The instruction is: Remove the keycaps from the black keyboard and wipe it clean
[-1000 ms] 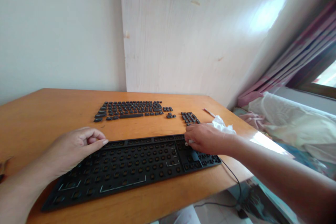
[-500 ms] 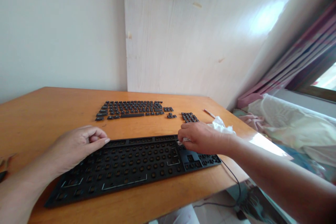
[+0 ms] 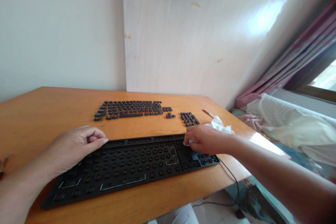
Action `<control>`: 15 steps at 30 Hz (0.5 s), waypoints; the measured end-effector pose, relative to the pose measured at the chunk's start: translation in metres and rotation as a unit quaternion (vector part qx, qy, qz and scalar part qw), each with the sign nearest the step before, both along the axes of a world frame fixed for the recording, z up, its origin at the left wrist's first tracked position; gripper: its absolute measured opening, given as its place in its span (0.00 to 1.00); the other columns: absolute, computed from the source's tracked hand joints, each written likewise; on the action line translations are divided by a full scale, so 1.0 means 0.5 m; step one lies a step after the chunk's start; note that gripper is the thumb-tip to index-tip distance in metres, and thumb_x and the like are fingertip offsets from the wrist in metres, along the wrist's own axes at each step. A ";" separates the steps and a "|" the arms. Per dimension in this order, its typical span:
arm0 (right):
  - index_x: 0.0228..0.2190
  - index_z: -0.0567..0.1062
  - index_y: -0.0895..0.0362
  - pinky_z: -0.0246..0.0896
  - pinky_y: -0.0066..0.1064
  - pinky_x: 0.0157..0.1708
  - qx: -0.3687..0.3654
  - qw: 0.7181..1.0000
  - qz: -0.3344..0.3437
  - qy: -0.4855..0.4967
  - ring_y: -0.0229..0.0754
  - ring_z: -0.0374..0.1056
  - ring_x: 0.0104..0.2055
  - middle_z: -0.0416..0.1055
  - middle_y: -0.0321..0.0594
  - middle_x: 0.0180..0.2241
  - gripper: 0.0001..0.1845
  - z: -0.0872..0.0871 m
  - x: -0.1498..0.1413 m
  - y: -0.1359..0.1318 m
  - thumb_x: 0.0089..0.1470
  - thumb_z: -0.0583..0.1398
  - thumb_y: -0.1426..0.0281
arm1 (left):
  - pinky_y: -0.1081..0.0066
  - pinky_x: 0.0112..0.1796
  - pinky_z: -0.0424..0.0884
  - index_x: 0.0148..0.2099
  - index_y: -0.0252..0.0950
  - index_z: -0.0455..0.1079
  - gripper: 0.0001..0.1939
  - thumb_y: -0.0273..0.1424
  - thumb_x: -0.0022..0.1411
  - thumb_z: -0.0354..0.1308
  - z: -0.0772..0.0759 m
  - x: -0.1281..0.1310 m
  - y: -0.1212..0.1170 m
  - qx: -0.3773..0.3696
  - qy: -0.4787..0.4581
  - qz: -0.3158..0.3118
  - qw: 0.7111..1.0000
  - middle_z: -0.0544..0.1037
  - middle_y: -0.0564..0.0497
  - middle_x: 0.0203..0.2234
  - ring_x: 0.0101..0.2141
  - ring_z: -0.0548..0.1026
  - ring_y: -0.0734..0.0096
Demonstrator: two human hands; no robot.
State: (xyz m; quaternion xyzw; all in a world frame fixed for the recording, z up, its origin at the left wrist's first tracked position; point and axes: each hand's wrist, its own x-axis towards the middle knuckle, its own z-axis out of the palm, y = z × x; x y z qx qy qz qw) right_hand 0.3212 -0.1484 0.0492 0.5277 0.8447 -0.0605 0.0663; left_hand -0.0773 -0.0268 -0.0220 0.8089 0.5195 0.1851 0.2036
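Observation:
A black keyboard (image 3: 126, 162) with its keycaps off lies slightly slanted on the wooden table. At its back left edge is my left hand (image 3: 82, 143), fingers curled and thumb along the rim, closed on that edge. My right hand (image 3: 201, 139) is closed around a small wad of white tissue (image 3: 187, 142), most of it hidden by the fingers. It presses down on the keyboard's right part, above the arrow-key area. Beyond the keyboard, the removed black keycaps (image 3: 131, 107) lie sorted in rows, with the number-pad keycaps (image 3: 189, 118) grouped behind my right hand.
Crumpled white tissue (image 3: 219, 125) lies behind my right forearm, beside a thin pen-like tool (image 3: 208, 112). The keyboard cable (image 3: 236, 180) hangs over the table's (image 3: 63, 106) right front edge. A bed with rumpled covers (image 3: 283, 115) stands at the right.
My right hand has slid a little to the right over the keyboard with the tissue. The left hand stays at the back left edge.

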 end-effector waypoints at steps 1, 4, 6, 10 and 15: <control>0.37 0.78 0.56 0.58 0.30 0.37 0.002 1.000 -0.002 -0.002 0.42 0.70 0.37 0.74 0.41 0.37 0.13 0.000 0.003 0.000 0.52 0.56 0.74 | 0.71 0.32 0.63 0.38 0.37 0.73 0.25 0.54 0.56 0.52 0.003 0.002 -0.002 -0.004 0.002 0.002 1.000 0.75 0.53 0.26 0.30 0.71 0.66; 0.36 0.78 0.56 0.59 0.32 0.37 0.025 0.999 -0.021 -0.003 0.43 0.69 0.37 0.75 0.41 0.36 0.12 0.005 0.019 0.005 0.52 0.57 0.74 | 0.71 0.32 0.63 0.38 0.37 0.73 0.26 0.54 0.55 0.51 0.011 0.008 -0.008 -0.011 -0.002 0.009 1.000 0.75 0.53 0.26 0.30 0.71 0.65; 0.35 0.78 0.56 0.59 0.32 0.40 0.046 0.998 -0.037 0.016 0.43 0.69 0.38 0.75 0.41 0.35 0.11 0.013 0.034 0.010 0.51 0.57 0.75 | 0.70 0.33 0.63 0.37 0.37 0.73 0.26 0.55 0.54 0.51 0.014 0.011 -0.010 -0.013 -0.005 0.013 1.000 0.75 0.53 0.26 0.30 0.72 0.65; 0.33 0.77 0.56 0.60 0.30 0.42 0.066 0.994 -0.044 0.076 0.40 0.68 0.39 0.74 0.39 0.34 0.10 0.020 0.060 0.008 0.51 0.57 0.76 | 0.70 0.33 0.64 0.37 0.37 0.73 0.28 0.57 0.52 0.51 0.011 0.011 -0.006 -0.014 -0.005 0.015 1.000 0.76 0.53 0.25 0.30 0.72 0.64; 0.35 0.78 0.55 0.60 0.30 0.40 0.016 0.995 -0.032 0.089 0.40 0.69 0.37 0.74 0.38 0.35 0.10 -0.011 0.070 -0.004 0.51 0.58 0.74 | 0.70 0.33 0.64 0.37 0.38 0.73 0.29 0.58 0.52 0.50 0.006 0.009 -0.004 -0.015 -0.003 0.022 1.000 0.76 0.53 0.26 0.30 0.73 0.64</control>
